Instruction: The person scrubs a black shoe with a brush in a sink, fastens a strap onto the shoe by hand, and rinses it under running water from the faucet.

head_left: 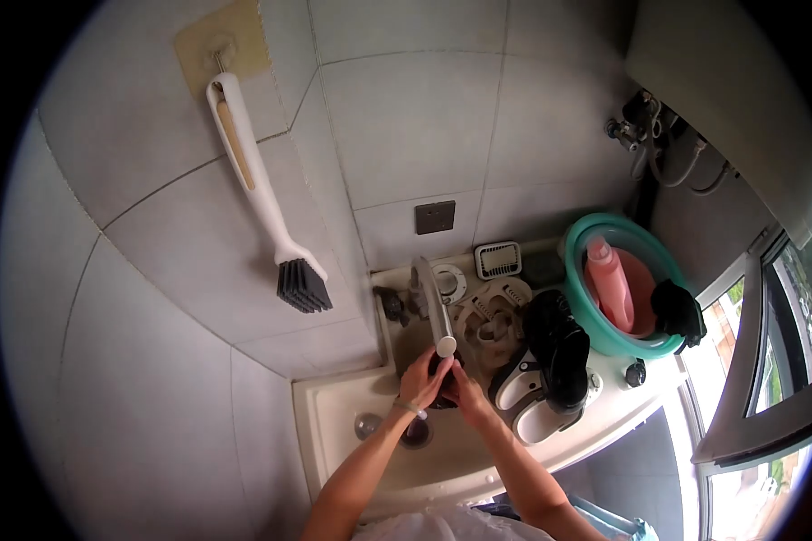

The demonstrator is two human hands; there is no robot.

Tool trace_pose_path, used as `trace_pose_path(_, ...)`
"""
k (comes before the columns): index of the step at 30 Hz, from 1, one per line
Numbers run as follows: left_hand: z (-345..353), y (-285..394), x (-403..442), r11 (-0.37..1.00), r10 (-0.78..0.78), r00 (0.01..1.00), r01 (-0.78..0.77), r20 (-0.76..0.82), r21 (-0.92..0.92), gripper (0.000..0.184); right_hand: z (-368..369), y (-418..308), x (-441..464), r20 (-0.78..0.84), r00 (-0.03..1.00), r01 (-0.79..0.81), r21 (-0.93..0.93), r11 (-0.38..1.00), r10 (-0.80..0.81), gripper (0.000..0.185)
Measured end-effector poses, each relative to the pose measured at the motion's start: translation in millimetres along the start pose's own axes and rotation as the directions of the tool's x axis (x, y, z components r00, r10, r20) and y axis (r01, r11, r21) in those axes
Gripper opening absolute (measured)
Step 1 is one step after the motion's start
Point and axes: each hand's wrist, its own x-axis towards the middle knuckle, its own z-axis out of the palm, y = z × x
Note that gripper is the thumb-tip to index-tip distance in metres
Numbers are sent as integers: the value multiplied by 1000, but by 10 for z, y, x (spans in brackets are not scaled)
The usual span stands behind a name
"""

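Note:
Below the spout of the faucet [446,345], my left hand [420,383] and my right hand [465,393] come together over the sink [329,419]. Both have their fingers closed around a dark item [444,400]. Its kind is hidden by my hands and the spout. A bracelet circles my left wrist. Right of my hands, beige sandals [493,311] lie on the sink's ledge. Beside them are black shoes [557,338] and dark-rimmed slippers with pale soles [539,422].
A teal basin [579,261] at the right holds a pink bottle [609,287], with black cloth [678,311] over its rim. A white brush [262,194] hangs on the left wall. Behind the faucet sits a soap dish [498,260]. An open window [771,397] stands at far right.

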Motion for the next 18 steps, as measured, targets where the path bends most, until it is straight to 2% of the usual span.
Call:
trace_pose_path(2,147,-173,195,916,-167,984,177,-60,361,44,-8,-26,1,-45,998,-46,-8,999,46,62)
trace_pose_path(3,271,-474,280,816,-14,999,34,-39,578,41,-18,1,32,-71,997,-22,57,998,26,62)
trace_pose_path(4,312,-451,309,817,-12,999,30,-35,576,41,45,-120,-35,-120,991,-46,87,995,56,62)
trace_pose_path(6,375,-402,380,620,30,983,-160,181,768,45,-5,-165,10,-203,976,-60,108,992,82,61)
trace_pose_path(7,370,-389,405,641,113,960,-267,256,719,50,-73,-184,44,-204,976,-60,107,992,81,61)
trace_pose_path(8,350,-384,379,642,113,960,-267,255,719,50,-154,-210,79,-275,959,-59,17,998,61,61)
trace_pose_path(9,245,-190,318,853,161,955,-261,249,452,54,-199,-233,111,-342,939,-64,-72,995,36,61)
trace_pose_path(10,154,-104,282,963,204,952,-237,227,131,57,-96,-390,-1,-365,931,-50,-151,987,-9,61)
trace_pose_path(11,91,-220,286,985,167,941,-144,293,-99,80,-96,-426,18,-321,947,-41,-199,979,-25,61)
trace_pose_path(12,70,-327,227,986,159,941,-135,297,-98,80,-97,-431,18,-275,961,-32,-243,969,-37,60)
trace_pose_path(14,56,-534,97,898,2,957,127,291,-421,86,-104,-290,194,-239,971,-73,-279,958,4,54)
trace_pose_path(15,60,-613,89,871,-3,975,111,221,-479,89,-207,-98,366,-189,982,-74,-306,949,15,53)
trace_pose_path(16,46,-644,90,879,-30,986,104,163,-465,90,-214,-25,434,-140,990,-72,-332,941,27,51)
trace_pose_path(17,47,-670,73,915,-31,995,68,99,-398,83,-246,38,480,-137,990,-72,-332,941,28,51)
trace_pose_path(18,39,-626,61,944,-28,999,38,35,-329,77,-192,1,429,-109,990,6,-596,803,-88,49)
